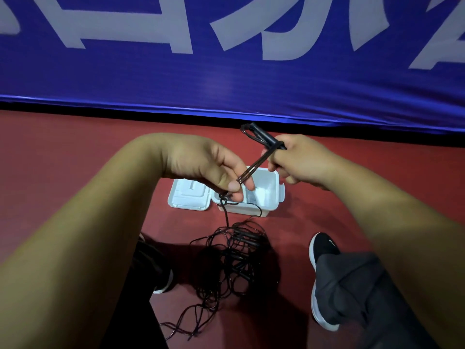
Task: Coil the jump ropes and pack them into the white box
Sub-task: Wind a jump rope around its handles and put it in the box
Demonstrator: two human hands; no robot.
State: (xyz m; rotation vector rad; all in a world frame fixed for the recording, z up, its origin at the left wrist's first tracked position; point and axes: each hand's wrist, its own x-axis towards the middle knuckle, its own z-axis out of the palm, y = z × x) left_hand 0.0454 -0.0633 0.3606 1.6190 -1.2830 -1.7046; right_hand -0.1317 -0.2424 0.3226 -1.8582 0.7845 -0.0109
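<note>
My right hand (299, 159) grips the black handles (264, 136) of a jump rope, with loops of cord wound round them. Several taut strands (254, 165) run down-left from there to my left hand (214, 167), which pinches them between thumb and fingers. Below my left hand one cord (226, 212) hangs down to a tangled heap of black jump ropes (234, 263) on the floor between my feet. The white box (266, 197) stands open on the floor under my hands, its lid (188, 197) lying flat to its left.
The floor (75, 159) is red. A blue banner with white lettering (226, 71) runs along the far edge. My black shoes sit at either side of the heap: the right shoe (322, 250) and the left shoe (163, 280). Dark trouser legs (357, 285) fill the bottom.
</note>
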